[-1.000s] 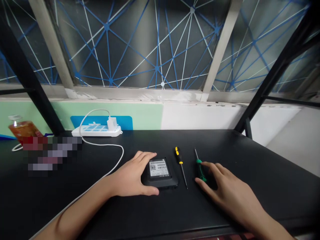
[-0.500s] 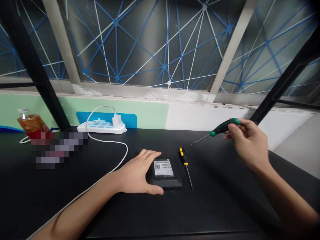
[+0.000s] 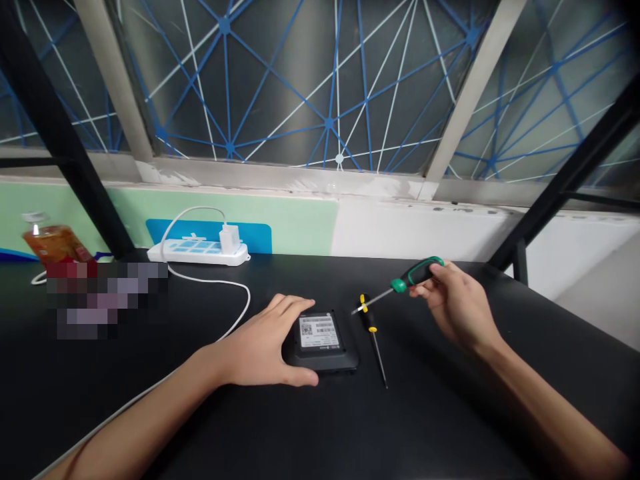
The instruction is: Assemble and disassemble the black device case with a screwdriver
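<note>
A small black device (image 3: 320,341) with a white label on top lies on the black table (image 3: 440,413). My left hand (image 3: 265,350) grips its left side, thumb along the near edge and fingers over the far edge. My right hand (image 3: 457,303) is raised to the right of it, fingers closed on a green-and-black screwdriver (image 3: 407,280). The tool's thin shaft points left and down toward the device, its tip hanging near the yellow handle. A yellow-and-black screwdriver (image 3: 373,333) lies on the table just right of the device.
A white power strip (image 3: 197,252) with a plugged charger stands at the back left; its white cable (image 3: 235,303) runs toward my left arm. A bottle of orange drink (image 3: 47,243) is at far left. Black frame posts (image 3: 565,180) rise on both sides.
My right hand picked the green screwdriver up off the table, lifted it high to the right, then brought it down and left toward the device. The left hand has kept its hold.
</note>
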`<state>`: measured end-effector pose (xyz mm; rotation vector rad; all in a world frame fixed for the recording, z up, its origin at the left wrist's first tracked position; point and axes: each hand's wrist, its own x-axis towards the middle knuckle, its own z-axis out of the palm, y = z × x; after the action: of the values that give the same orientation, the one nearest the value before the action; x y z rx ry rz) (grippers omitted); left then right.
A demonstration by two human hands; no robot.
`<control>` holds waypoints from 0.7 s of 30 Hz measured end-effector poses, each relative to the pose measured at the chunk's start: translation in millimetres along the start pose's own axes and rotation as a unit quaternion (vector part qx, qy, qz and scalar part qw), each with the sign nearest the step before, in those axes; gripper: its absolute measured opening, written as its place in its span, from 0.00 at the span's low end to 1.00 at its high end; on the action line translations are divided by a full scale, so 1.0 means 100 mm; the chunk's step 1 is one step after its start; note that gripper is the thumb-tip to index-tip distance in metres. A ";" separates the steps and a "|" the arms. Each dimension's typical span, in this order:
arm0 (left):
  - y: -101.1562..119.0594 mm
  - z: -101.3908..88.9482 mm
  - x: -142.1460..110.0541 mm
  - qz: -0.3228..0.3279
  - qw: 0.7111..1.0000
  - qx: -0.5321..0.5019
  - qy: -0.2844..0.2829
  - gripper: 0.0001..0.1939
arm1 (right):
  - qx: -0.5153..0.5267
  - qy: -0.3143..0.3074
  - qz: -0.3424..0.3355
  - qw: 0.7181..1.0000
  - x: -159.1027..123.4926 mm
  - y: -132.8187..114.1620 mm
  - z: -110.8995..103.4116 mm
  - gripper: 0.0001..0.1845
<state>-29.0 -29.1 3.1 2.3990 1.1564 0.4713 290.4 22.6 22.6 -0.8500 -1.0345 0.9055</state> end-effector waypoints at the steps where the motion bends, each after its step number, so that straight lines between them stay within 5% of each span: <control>1: 0.00 0.00 0.00 -0.001 1.000 0.002 -0.002 0.51 | -0.003 -0.009 0.005 1.000 -0.02 -0.01 0.00 0.13; 11: 0.02 0.00 -0.01 -0.007 1.000 0.011 0.000 0.50 | -0.063 -0.114 0.052 0.990 -0.15 -0.01 0.03 0.10; 21: 0.05 -0.02 -0.01 -0.013 1.000 0.018 -0.002 0.50 | -0.100 -0.106 0.039 0.989 -0.14 -0.05 0.01 0.13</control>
<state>-27.3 -32.7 7.3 2.4117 1.2025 0.4400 287.0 7.6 22.9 -0.9813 -1.3010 0.9853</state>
